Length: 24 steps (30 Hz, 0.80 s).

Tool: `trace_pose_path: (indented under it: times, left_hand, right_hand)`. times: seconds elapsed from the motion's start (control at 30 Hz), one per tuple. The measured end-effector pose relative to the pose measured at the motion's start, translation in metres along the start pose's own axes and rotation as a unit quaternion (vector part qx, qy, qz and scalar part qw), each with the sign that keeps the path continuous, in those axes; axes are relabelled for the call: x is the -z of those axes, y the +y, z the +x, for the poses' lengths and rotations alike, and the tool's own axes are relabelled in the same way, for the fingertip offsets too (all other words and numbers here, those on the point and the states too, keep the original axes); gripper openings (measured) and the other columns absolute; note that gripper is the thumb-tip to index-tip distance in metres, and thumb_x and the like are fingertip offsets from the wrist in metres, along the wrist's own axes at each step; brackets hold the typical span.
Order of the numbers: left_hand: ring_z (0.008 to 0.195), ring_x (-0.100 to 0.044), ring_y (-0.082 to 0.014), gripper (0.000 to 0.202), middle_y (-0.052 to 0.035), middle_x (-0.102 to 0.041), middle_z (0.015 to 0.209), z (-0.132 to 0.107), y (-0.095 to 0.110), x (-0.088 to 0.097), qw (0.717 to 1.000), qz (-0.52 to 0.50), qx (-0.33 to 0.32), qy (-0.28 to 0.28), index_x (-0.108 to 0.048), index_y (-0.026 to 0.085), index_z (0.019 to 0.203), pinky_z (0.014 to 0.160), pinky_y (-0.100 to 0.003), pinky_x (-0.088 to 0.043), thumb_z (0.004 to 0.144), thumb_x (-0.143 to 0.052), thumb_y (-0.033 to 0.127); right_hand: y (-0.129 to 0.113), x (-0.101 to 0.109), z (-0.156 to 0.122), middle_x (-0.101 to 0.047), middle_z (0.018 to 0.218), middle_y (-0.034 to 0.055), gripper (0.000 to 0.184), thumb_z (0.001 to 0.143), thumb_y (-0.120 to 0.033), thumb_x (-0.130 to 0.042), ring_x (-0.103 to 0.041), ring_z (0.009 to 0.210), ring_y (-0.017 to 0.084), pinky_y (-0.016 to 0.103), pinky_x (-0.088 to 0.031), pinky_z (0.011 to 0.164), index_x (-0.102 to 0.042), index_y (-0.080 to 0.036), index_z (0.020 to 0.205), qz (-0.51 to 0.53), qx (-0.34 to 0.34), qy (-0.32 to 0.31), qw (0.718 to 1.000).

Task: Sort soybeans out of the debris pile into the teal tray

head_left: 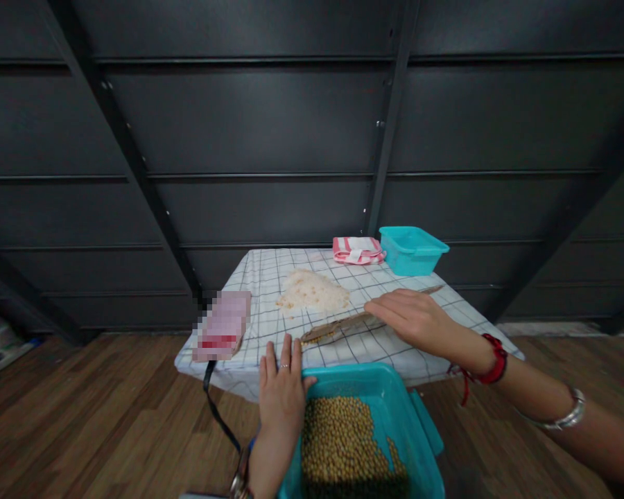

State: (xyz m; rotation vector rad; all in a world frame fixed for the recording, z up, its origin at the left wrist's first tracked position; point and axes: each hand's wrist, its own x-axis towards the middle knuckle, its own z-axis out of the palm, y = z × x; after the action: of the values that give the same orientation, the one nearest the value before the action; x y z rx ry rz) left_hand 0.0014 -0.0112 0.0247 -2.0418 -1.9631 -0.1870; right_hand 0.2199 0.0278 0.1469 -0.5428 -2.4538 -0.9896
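My right hand [412, 315] is closed over a long, thin brown strip [351, 321], perhaps cardboard, which stands on edge across the checked cloth. A few yellowish beans [319, 337] lie along the strip's left end. My left hand [282, 388] rests with its fingers stretched out at the table's front edge, its thumb on the rim of a turquoise tub [353, 373]. Inside that tub is a layer of round, yellowish beans [343, 433], which look like soybeans. Beyond both hands lies a loose pile of pale grains [312, 291], probably rice.
A white checked cloth [265, 274] covers the table. Toward its back right are a folded red-and-white striped cloth [358, 251] and a second turquoise tub [414, 251]. A blurred pink packet [223, 324] lies at left, with a black strap [215, 409] below it. Dark panels rise behind.
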Motion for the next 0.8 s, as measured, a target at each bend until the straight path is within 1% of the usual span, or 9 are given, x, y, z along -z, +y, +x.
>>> trace_pose_path:
  times: [0.13, 0.27, 0.37, 0.5, 0.67, 0.8]
  left_hand:
    - [0.121, -0.034, -0.0319, 0.054, -0.0076, -0.039, 0.134, 0.000, 0.000, 0.000, 1.000, -0.014, 0.004, -0.001, -0.035, 0.021, 0.126, 0.095, -0.047, -0.037, 0.075, -0.050, 0.034]
    - [0.121, -0.034, -0.0320, 0.054, -0.0063, -0.039, 0.134, 0.000, 0.000, 0.000, 1.000, -0.015, 0.002, -0.001, -0.035, 0.022, 0.126, 0.096, -0.047, -0.036, 0.075, -0.049, 0.035]
    - [0.121, -0.034, -0.0321, 0.054, -0.0066, -0.038, 0.135, 0.000, 0.000, -0.001, 1.000, -0.017, 0.003, -0.007, -0.035, 0.022, 0.126, 0.096, -0.048, -0.036, 0.076, -0.048, 0.035]
    - [0.121, -0.035, -0.0318, 0.052, -0.0070, -0.038, 0.135, 0.000, -0.001, -0.002, 1.000, -0.010, -0.008, 0.000, -0.035, 0.022, 0.126, 0.094, -0.049, -0.037, 0.077, -0.045, 0.035]
    - [0.120, -0.035, -0.0333, 0.054, -0.0070, -0.039, 0.134, 0.000, 0.000, 0.001, 1.000, 0.000, -0.005, -0.008, -0.038, 0.019, 0.125, 0.094, -0.047, -0.038, 0.074, -0.050, 0.033]
    - [0.121, -0.034, -0.0323, 0.054, -0.0080, -0.039, 0.134, -0.001, 0.000, -0.001, 1.000, -0.009, -0.005, 0.006, -0.036, 0.020, 0.126, 0.095, -0.048, -0.037, 0.076, -0.048, 0.033]
  right_hand:
    - [-0.001, -0.003, 0.002, -0.064, 0.074, 0.0063, 0.025, 0.084, -0.006, -0.034, -0.056, 0.067, 0.013, 0.027, -0.045, 0.061, -0.057, -0.011, 0.090, -0.012, -0.004, 0.001, 1.000]
    - [-0.002, -0.004, 0.002, -0.064, 0.074, 0.0065, 0.026, 0.085, -0.006, -0.033, -0.056, 0.067, 0.013, 0.027, -0.046, 0.061, -0.058, -0.011, 0.089, -0.006, -0.001, -0.006, 1.000]
    - [-0.004, -0.001, 0.001, -0.064, 0.074, 0.0065, 0.025, 0.086, -0.007, -0.033, -0.057, 0.068, 0.013, 0.027, -0.047, 0.061, -0.058, -0.010, 0.090, 0.006, 0.007, -0.009, 1.000]
    - [-0.003, 0.002, -0.002, -0.065, 0.075, 0.0060, 0.027, 0.087, -0.009, -0.032, -0.057, 0.069, 0.013, 0.027, -0.047, 0.062, -0.058, -0.012, 0.090, 0.020, 0.006, -0.014, 1.000]
    - [-0.001, 0.005, -0.005, -0.065, 0.076, 0.0058, 0.025, 0.086, -0.007, -0.033, -0.058, 0.069, 0.013, 0.026, -0.048, 0.061, -0.057, -0.012, 0.090, 0.051, 0.005, 0.002, 0.999]
    - [0.002, 0.012, -0.010, -0.065, 0.077, 0.0048, 0.028, 0.084, -0.005, -0.031, -0.058, 0.070, 0.013, 0.027, -0.048, 0.063, -0.057, -0.014, 0.090, 0.069, 0.002, -0.001, 0.998]
